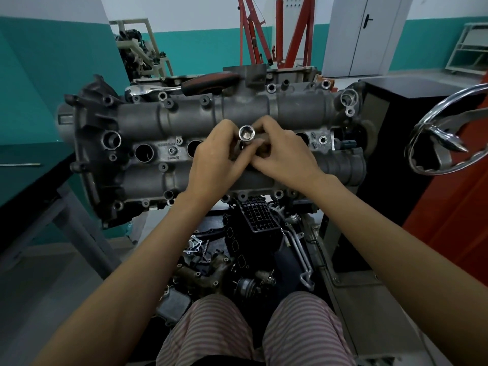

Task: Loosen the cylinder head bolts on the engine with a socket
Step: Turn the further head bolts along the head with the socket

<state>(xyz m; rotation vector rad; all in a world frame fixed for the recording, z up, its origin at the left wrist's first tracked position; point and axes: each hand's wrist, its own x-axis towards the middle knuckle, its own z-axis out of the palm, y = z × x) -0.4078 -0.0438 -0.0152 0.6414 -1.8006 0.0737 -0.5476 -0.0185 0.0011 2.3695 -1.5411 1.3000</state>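
Note:
The grey cylinder head (163, 120) of the engine lies across the middle of the view on a stand. Above its centre, my left hand (216, 151) and my right hand (280, 151) together hold a chrome socket (246, 133), its open hex end facing up at me. Fingers of both hands curl round its lower body, which they hide. A ratchet wrench (184, 87) with a red and black handle rests on the far edge of the head, apart from both hands.
A chrome stand wheel (433, 136) juts out at the right beside a black cabinet (396, 101). Loose engine parts, including a black manifold (253, 220), lie on the floor below the head. A dark table (31, 165) stands at the left. A red hoist (264, 33) is behind.

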